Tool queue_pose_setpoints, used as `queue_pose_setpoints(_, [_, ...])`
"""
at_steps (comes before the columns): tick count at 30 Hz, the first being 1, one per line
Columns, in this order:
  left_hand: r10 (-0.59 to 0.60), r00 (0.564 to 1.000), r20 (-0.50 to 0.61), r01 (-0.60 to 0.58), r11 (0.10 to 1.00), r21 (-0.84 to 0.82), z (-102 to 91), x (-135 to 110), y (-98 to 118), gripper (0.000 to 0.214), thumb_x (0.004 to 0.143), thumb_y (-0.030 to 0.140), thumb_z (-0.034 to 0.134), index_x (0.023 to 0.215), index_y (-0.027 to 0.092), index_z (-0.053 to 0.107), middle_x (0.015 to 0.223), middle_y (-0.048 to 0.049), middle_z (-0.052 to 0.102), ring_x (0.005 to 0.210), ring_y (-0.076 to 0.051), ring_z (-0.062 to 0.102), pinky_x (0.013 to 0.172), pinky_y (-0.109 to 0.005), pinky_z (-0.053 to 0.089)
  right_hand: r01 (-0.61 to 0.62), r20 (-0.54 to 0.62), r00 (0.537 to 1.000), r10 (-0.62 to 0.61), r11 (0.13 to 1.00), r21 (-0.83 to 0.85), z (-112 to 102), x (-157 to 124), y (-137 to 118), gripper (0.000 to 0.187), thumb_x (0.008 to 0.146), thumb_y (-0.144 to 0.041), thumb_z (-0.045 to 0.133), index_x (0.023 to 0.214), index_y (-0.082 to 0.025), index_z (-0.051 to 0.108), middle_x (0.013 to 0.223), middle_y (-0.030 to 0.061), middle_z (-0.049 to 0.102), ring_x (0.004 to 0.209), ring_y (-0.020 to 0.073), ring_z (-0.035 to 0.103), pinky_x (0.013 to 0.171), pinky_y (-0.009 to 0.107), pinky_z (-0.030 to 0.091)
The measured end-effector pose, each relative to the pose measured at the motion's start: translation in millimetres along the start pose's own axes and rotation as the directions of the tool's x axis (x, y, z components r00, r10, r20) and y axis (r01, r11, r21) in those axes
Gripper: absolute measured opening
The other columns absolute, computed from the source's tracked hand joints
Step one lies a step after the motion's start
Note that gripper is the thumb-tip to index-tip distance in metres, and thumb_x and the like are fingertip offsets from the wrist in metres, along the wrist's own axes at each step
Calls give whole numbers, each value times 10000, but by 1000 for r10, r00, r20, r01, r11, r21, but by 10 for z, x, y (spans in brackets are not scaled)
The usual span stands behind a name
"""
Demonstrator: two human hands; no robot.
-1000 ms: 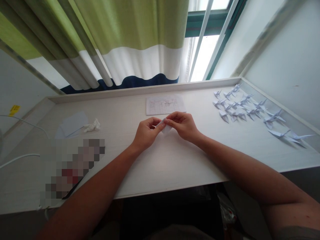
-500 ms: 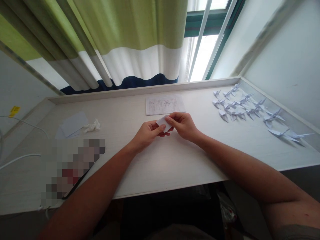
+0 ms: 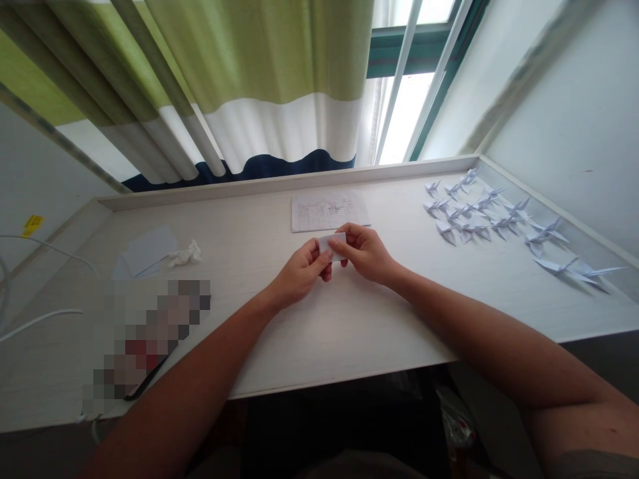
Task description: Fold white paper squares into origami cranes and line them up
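A small folded piece of white paper (image 3: 325,244) is held above the middle of the white desk, between both my hands. My left hand (image 3: 303,267) pinches its left and lower part, thumb in front and fingers curled behind. My right hand (image 3: 363,250) grips its right side, with the thumb pressed flat on the front face. The fingertips behind the paper are partly hidden. Just beyond my hands lies a printed sheet or booklet (image 3: 314,211) with a table on it. Several folded paper cranes (image 3: 466,211) stand in rows at the right of the desk.
White paper sheets (image 3: 151,251) lie at the left, beside a crumpled white tissue (image 3: 187,253). A pixelated flat object (image 3: 160,339) rests near my left forearm. White cables (image 3: 44,320) cross the left edge. A raised rim (image 3: 259,191) runs along the back, below the curtain (image 3: 279,73).
The folded paper has turned from a slant to nearly level. My right thumb has shifted left and down across its face, and the left hand has moved slightly right.
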State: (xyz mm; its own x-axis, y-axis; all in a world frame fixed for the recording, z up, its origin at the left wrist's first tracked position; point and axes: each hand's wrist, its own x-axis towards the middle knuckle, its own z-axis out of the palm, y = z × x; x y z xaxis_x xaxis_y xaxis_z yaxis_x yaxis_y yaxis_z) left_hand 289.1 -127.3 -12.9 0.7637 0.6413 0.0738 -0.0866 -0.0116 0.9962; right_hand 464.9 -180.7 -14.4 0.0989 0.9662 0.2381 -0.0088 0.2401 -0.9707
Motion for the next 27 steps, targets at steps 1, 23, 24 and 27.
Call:
queue_pose_setpoints(1, [33,999,-10,-33,999,25,-1,-1,-11,367,942,506,752,1017,200,564,781,8,676,685,-130,646,682,-284,543,-11,-15,1000,11,1000,15,-4,5,-7,462,840,-609,822,825,-190,626,678,-2,698,576,117,623,526,251,524])
queue_pose_setpoints(23, [275,891,-361,-217,957,193,-32,2,-45,167,830,249,816,922,193,689,878,-16,785,793,-166,774,750,-301,637,-103,-63,992,113,983,149,-16,27,-11,519,774,-647,864,809,-194,614,703,-1,738,577,128,679,577,273,582])
queue_pose_setpoints(24, [275,886,-374,-214,957,196,-31,-2,-42,167,823,249,827,912,191,699,869,-17,788,786,-167,775,750,-299,636,-102,-60,992,112,984,147,-16,26,-11,519,775,-647,863,810,-194,612,704,-3,736,578,127,680,579,274,586])
queue_pose_setpoints(27, [273,878,-393,-211,958,194,-21,-10,-33,175,806,264,863,907,187,743,869,-24,803,807,-174,779,790,-307,638,-95,-55,993,104,985,146,-15,24,-20,514,772,-636,871,817,-194,613,719,-3,739,580,125,680,584,276,596])
